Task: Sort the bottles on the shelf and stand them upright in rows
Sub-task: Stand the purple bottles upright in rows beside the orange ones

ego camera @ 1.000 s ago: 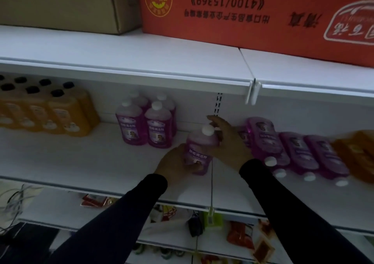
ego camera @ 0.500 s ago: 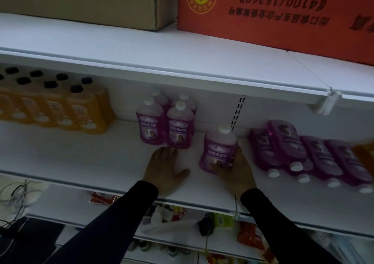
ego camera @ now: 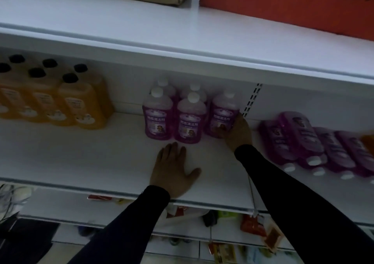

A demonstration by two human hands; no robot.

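Our right hand point(ego camera: 237, 132) curls round the low side of a purple bottle point(ego camera: 222, 115) standing on the shelf point(ego camera: 81, 158), just beside the upright purple group point(ego camera: 174, 118); our left hand point(ego camera: 173, 172) lies flat and spread on the shelf; the bottle looks full of purple liquid, so we guess it is heavy, smooth and slippery; hold its wide body, not the cap; more purple bottles point(ego camera: 315, 142) lie on their sides at the right.

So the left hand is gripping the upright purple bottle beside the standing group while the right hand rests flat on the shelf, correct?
Not quite: the hands are swapped. The head view shows the right hand gripping the upright purple bottle beside the standing group, while the left hand rests flat on the shelf.
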